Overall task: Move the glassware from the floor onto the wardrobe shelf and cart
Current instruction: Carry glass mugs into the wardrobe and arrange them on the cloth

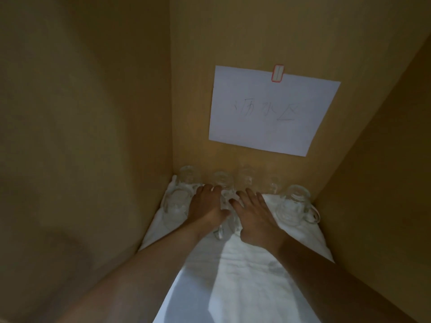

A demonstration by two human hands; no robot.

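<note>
Two hands met at one glass mug (225,207) on white cloth (245,271): left hand (206,207) curled around it, right hand (254,212) flat alongside, fingers straight. Further mugs (296,203) stood nearby.

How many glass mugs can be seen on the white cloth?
3: one mug at the left wall, one between the hands, one at right. Shapes behind may be reflections or further mugs.

A white sheet of paper (270,110) hangs on the back wall (233,38) of the wardrobe. Faint handwriting on it reads "沥水区". A small red-edged sticker (278,73) holds its top.
</note>
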